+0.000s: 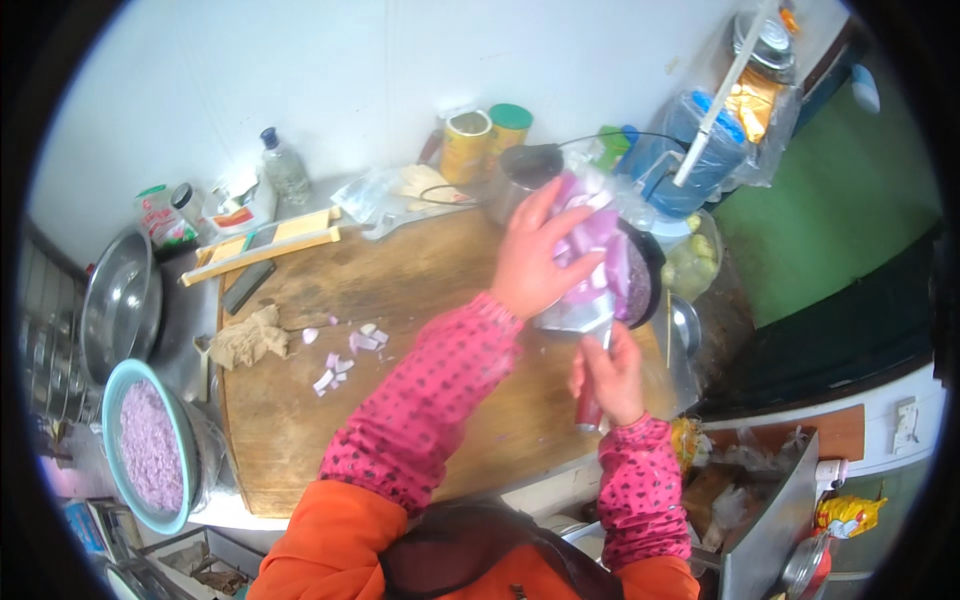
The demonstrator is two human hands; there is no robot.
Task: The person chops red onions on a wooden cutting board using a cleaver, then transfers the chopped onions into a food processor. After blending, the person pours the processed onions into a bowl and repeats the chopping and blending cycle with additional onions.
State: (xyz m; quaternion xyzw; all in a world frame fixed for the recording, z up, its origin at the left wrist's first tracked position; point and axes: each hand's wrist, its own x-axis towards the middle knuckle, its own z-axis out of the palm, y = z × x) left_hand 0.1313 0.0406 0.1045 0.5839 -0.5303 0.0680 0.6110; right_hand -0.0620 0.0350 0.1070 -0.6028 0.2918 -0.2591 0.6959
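Over the right rear of the wooden board (420,277), my left hand (541,255) presses purple onion pieces (592,240) against the wide metal blade of a cleaver (574,313). My right hand (611,371) grips the cleaver's red handle (589,412). Beneath and behind the pieces is a dark-rimmed round container (646,281), partly hidden, with purplish bits inside. Some cut onion pieces (364,341) lie on the board's left half, near a crumpled beige cloth (251,336).
A teal basin (184,480) of chopped purple onion stands at the left. A sharpening stone (249,286), a wood-framed slicer (262,253) and a wrench (409,219) lie along the rear. Behind them stand yellow cans (465,154), a metal pot (517,187) and a blue bucket (660,165).
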